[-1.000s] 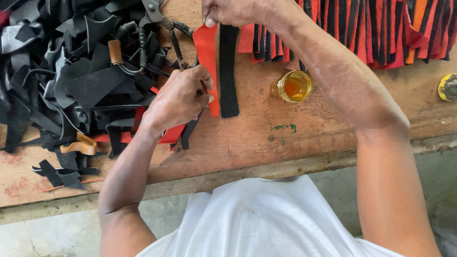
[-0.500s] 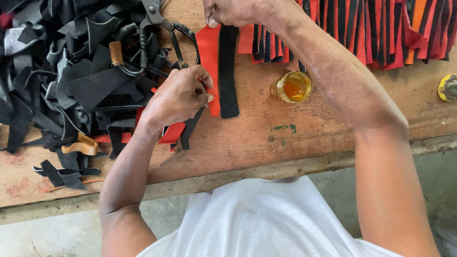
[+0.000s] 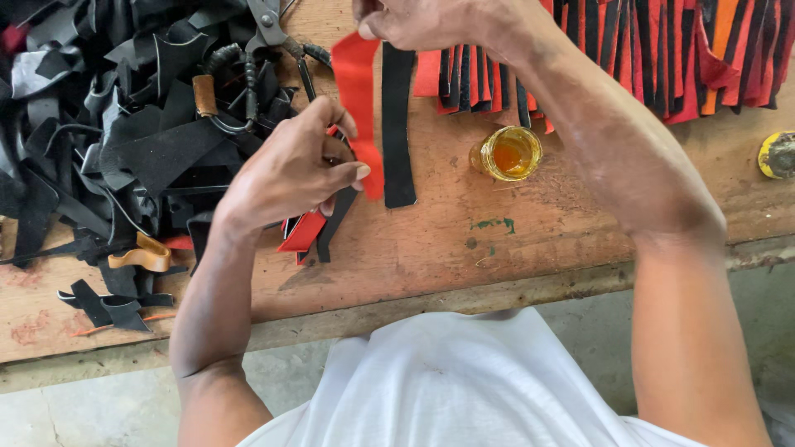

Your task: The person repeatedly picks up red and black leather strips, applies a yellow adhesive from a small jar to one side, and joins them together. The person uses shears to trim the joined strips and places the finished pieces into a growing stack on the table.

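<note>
A red strip (image 3: 358, 99) of material is stretched between both hands above the wooden workbench (image 3: 464, 248). My left hand (image 3: 290, 170) pinches its lower end, while my right hand (image 3: 414, 21) grips its upper end at the top of the view. A black strip (image 3: 397, 124) lies flat on the bench right beside the red one. More red and black pieces (image 3: 310, 232) lie under my left hand.
A heap of black scraps (image 3: 91, 141) covers the bench's left side, with scissors (image 3: 265, 33) on top. A small round tin of amber glue (image 3: 507, 153) stands right of the strips. Red and black strips (image 3: 662, 50) lie in a row at the top right. A yellow round object (image 3: 778, 155) sits at the right edge.
The red strip has come up off the bench, away from the black strip, and is held taut between both hands. My left hand shifted slightly up along it.
</note>
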